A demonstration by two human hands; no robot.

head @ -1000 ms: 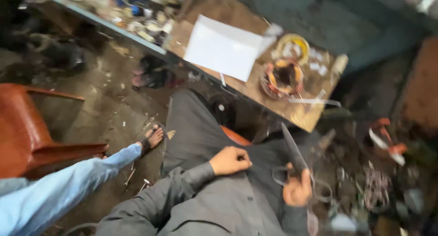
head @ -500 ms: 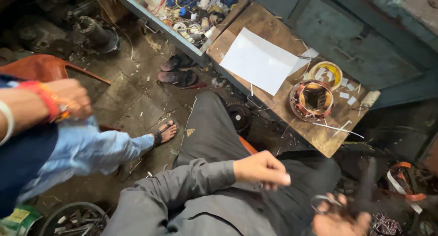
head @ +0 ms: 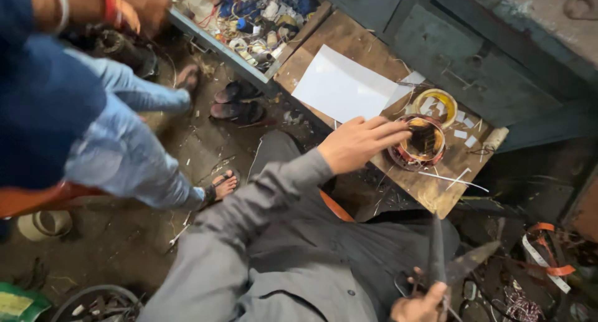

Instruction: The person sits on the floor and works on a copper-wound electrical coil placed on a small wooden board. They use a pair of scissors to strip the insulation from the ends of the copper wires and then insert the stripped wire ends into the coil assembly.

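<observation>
On the wooden counter (head: 430, 194) ahead of my knees sits the motor stator (head: 423, 142), a ring wound with copper coils, and my left hand (head: 358, 144) reaches over to it, fingers (head: 392, 130) stretched out flat with the tips touching its near rim; that grip is wide and holds nothing. Down by my lap, my right hand (head: 420, 306) is closed round the handles of a pair of scissors (head: 445, 266), their dark blades parted and pointing up toward the counter's edge. Just behind the stator lies a yellow tape roll (head: 436, 101), with small white paper scraps (head: 464, 126) scattered beside it. A white sheet (head: 342, 88) lies flat on the counter to the left of the stator, near my knuckles. Beyond the sheet stands a tray (head: 249, 17) crammed with wire and small parts. On the dirt floor (head: 124, 235) below are dark sandals (head: 237, 104), and another person in jeans (head: 124, 154) sits at my left, one bare foot (head: 221, 186) near my knee.
</observation>
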